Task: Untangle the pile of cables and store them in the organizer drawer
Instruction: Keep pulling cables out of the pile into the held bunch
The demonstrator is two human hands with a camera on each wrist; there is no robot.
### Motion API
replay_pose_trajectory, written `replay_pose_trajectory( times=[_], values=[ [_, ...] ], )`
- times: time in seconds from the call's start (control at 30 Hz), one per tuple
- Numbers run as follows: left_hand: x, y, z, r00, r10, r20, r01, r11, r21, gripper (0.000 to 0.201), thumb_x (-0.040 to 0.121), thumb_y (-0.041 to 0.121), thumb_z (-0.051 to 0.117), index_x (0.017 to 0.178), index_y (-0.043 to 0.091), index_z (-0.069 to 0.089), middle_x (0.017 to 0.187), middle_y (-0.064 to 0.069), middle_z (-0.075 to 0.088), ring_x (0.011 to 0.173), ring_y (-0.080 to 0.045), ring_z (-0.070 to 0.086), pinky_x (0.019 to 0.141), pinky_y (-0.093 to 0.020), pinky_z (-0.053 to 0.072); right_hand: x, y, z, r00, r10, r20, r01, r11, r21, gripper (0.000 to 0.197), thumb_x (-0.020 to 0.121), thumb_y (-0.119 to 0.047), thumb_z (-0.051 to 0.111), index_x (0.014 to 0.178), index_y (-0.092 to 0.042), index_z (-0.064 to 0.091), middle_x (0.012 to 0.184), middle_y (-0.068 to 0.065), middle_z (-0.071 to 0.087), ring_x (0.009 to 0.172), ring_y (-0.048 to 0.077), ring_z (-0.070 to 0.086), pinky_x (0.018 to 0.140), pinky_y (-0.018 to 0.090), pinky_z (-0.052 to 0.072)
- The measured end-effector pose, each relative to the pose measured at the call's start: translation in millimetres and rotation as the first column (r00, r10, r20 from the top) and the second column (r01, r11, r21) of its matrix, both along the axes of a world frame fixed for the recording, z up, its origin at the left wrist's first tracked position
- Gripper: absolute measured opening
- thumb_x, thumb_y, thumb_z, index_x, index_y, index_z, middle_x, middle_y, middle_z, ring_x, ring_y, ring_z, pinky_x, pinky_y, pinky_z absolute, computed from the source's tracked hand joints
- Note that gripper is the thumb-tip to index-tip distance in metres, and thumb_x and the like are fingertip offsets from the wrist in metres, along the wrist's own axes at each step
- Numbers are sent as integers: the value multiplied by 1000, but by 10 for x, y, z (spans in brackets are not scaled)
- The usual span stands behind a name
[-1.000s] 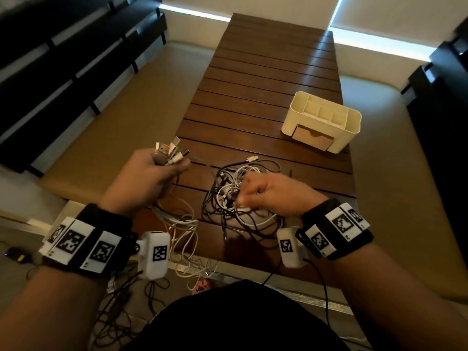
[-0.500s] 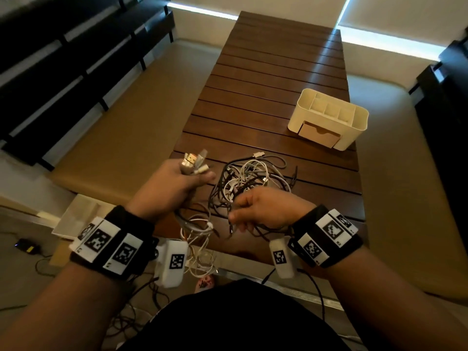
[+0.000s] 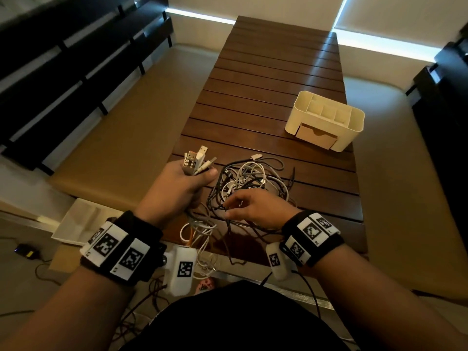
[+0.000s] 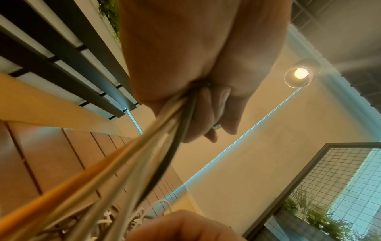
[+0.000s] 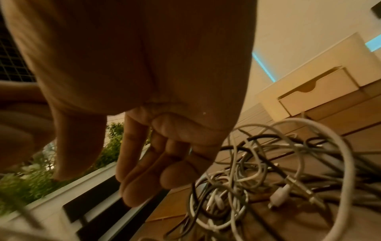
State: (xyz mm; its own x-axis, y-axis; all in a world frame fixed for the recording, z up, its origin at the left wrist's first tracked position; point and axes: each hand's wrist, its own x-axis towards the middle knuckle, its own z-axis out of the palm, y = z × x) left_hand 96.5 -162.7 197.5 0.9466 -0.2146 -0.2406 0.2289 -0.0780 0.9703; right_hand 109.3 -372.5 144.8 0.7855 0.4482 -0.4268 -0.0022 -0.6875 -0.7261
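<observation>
My left hand (image 3: 200,178) grips a bundle of white, grey and orange cables (image 4: 123,163); their plug ends (image 3: 198,158) stick up out of the fist and the rest hangs over the table's near edge. A tangled pile of black and white cables (image 3: 253,178) lies on the slatted wooden table (image 3: 266,84). My right hand (image 3: 229,209) hovers at the pile's near edge. In the right wrist view its fingers (image 5: 144,179) are loosely spread and hold nothing, with the pile (image 5: 257,171) just beyond them. The cream organizer (image 3: 354,122) stands at the far right, its drawer (image 3: 316,138) closed.
Loose cable ends (image 3: 202,239) dangle past the table's near edge. A white tray (image 3: 81,224) and a small black device (image 3: 25,250) lie on the floor at the left. Tan benches flank the table, and dark slatted panels line both sides.
My right hand held cables in the pile and has now let go, its fingers spread. The left hand has kept its grip on the bundle and sits a little farther forward.
</observation>
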Motion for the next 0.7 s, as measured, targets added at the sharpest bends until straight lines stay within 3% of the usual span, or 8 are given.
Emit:
replay_pose_trajectory(
  times=[0.2,0.3,0.37,0.43,0.5,0.57,0.63,0.7],
  values=[
    [5,-30,121,999,-32,13,34,986,-162,27,91,24,65,98,-1,56,55,-2,28,45,-15,21,46,-27,23,37,241,-211,1000,7,-7,-7,999,-46,46,92,-44,67,132,-24,58,114,-11,63,101,7,60,81,21,48],
    [-11,-40,195,1000,-11,5,12,978,-208,44,88,23,64,102,-17,51,55,-1,29,44,-15,23,45,-28,21,103,272,-316,999,3,-33,-7,992,-124,49,94,-45,64,137,-23,52,120,-6,65,107,13,61,94,33,51],
    [-18,-48,236,1000,10,10,-8,974,-227,50,86,22,63,108,-20,48,56,1,29,43,-12,24,43,-28,22,127,282,-390,998,52,-41,-58,983,-173,48,95,-41,64,137,-22,51,121,-5,66,110,16,62,97,37,51],
    [-19,-49,262,999,37,9,-34,969,-246,52,84,22,62,111,-20,48,57,0,27,43,-11,24,42,-25,22,112,292,-449,993,104,-47,-110,980,-168,44,95,-32,65,136,-22,53,111,-6,68,104,15,64,95,37,52],
    [-18,-38,271,998,64,-3,-62,964,-257,50,83,21,62,113,-17,51,57,-1,25,43,-10,23,41,-23,22,72,274,-475,988,121,-95,-132,985,-113,44,95,-23,67,136,-23,54,98,-7,70,95,12,66,86,28,52],
    [-15,-23,263,997,77,-23,-80,961,-265,44,83,21,62,115,-8,55,56,0,26,43,-9,23,40,-21,24,38,231,-474,973,157,-168,-172,982,-82,41,93,-18,68,132,-25,58,100,-4,73,95,13,67,82,24,48],
    [-6,-16,241,996,83,-44,-92,957,-276,38,84,20,62,114,-2,56,55,2,26,42,-9,23,40,-21,23,25,184,-424,929,275,-249,-317,937,-146,32,91,-21,69,122,-29,66,108,-7,71,101,14,64,89,30,48],
    [0,-11,215,995,78,-59,-91,958,-273,39,84,20,62,115,-3,56,54,3,26,42,-9,22,41,-22,21,41,142,-343,840,406,-359,-497,842,-211,24,89,-25,71,112,-31,73,109,-12,71,105,13,62,94,35,50]
  ],
)
